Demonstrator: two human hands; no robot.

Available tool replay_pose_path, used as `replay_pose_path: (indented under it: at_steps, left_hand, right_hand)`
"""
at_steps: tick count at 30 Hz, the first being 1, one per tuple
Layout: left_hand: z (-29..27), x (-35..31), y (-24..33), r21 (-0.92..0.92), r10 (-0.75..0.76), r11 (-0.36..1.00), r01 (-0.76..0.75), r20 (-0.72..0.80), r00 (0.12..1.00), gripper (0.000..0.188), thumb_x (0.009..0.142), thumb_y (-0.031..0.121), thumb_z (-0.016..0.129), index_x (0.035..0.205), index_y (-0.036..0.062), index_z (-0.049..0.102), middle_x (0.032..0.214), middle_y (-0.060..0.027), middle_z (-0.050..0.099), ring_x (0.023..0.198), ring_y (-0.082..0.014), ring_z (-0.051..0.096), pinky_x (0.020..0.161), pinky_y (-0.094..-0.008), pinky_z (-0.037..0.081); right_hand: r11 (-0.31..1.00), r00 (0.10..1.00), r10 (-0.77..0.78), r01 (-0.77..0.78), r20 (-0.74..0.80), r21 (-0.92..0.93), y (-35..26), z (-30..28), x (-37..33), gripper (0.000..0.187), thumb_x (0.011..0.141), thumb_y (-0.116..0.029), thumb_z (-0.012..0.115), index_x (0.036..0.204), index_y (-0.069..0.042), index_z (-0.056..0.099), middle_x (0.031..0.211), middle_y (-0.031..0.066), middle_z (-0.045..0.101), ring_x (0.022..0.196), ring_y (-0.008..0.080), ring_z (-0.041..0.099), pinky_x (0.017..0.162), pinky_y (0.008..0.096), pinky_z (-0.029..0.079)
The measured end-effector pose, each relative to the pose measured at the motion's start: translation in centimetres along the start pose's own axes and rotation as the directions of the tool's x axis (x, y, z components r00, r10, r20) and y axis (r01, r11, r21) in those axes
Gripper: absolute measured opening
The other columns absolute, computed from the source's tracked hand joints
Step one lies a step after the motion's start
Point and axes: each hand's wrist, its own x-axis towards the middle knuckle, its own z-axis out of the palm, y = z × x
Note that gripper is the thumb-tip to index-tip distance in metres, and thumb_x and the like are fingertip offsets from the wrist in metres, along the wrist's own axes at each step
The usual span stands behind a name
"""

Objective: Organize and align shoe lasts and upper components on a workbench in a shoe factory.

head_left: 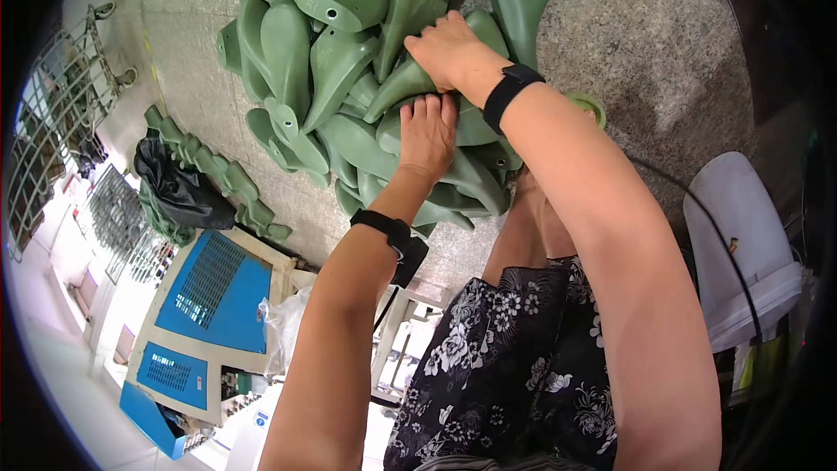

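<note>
A heap of green plastic shoe lasts [336,61] lies on the floor in front of me, toes and heels pointing every way. My right hand [449,51] reaches into its right side, fingers curled round a green shoe last [403,85]; the fingertips are partly hidden. Just below it, my left hand [428,133] has its fingers bent over another shoe last [390,129], back of the hand up. Both hands are close together, and the lasts around them touch and overlap. Black bands circle both wrists.
A row of green lasts [218,170] lies at the left beside a black plastic bag [179,187]. Wire racks [61,113] stand at far left, with a blue and cream machine [214,288] below. A white container [745,244] and a dark cable [711,218] are at right.
</note>
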Motion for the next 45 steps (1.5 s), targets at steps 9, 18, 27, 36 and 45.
replay_pose_path:
  at_steps: [9,18,27,36,45]
  left_hand:
    - [-4.7,-0.9,0.2,0.202,0.338,0.904,-0.376,0.197,0.92,0.053,0.075,0.014,0.055,0.125,0.0023,0.042,0.1,-0.0092,0.048,0.098,-0.025,0.048,0.089,-0.0359,0.034]
    - [-12.1,-7.0,1.1,-0.106,0.193,0.978,-0.179,0.15,0.97,0.068,0.056,0.018,0.075,0.114,0.0004,0.045,0.1,-0.0145,0.053,0.094,-0.0316,0.055,0.083,-0.0392,0.042]
    - [-27.8,-12.4,2.8,-0.42,-0.196,0.85,0.318,0.307,0.931,0.07,0.057,0.031,0.077,0.109,-0.003,0.044,0.108,-0.0244,0.057,0.099,-0.0399,0.058,0.087,-0.0436,0.048]
    - [-42.1,-17.6,4.0,-0.521,-0.133,0.804,0.286,0.311,0.941,0.076,0.061,0.043,0.072,0.113,-0.0074,0.049,0.108,-0.0286,0.06,0.103,-0.0386,0.059,0.09,-0.0409,0.046]
    - [-53.0,-22.8,5.7,-0.906,0.165,0.361,0.222,0.296,0.941,0.071,0.069,0.034,0.072,0.119,-0.0099,0.049,0.109,-0.0204,0.06,0.095,-0.0284,0.061,0.083,-0.0353,0.049]
  right_hand:
    - [0.961,0.954,0.21,-0.241,0.215,0.133,7.1,1.3,-8.6,0.042,0.067,-0.034,0.074,0.095,-0.004,0.069,0.098,0.0164,0.068,0.094,0.0307,0.065,0.083,0.038,0.05]
    - [0.65,0.843,0.36,-0.535,0.401,0.54,7.8,-3.7,-22.9,0.059,0.069,-0.039,0.073,0.108,0.004,0.061,0.11,0.0235,0.062,0.102,0.0361,0.06,0.089,0.0404,0.047]
    - [0.402,0.806,0.389,-0.583,0.445,0.706,2.7,-14.9,-36.7,0.061,0.066,-0.04,0.074,0.101,0.009,0.063,0.095,0.0221,0.066,0.085,0.0303,0.065,0.078,0.0377,0.049]
    - [0.307,0.807,0.475,-0.526,0.351,0.793,-4.3,-26.6,-49.8,0.071,0.067,-0.046,0.074,0.104,0.014,0.061,0.099,0.0207,0.065,0.087,0.0286,0.064,0.079,0.0359,0.049]
    - [0.013,0.782,0.618,-0.108,0.077,0.994,-13.8,-30.1,-61.3,0.081,0.071,-0.049,0.074,0.113,0.016,0.054,0.104,0.0213,0.062,0.094,0.0265,0.062,0.081,0.0342,0.049]
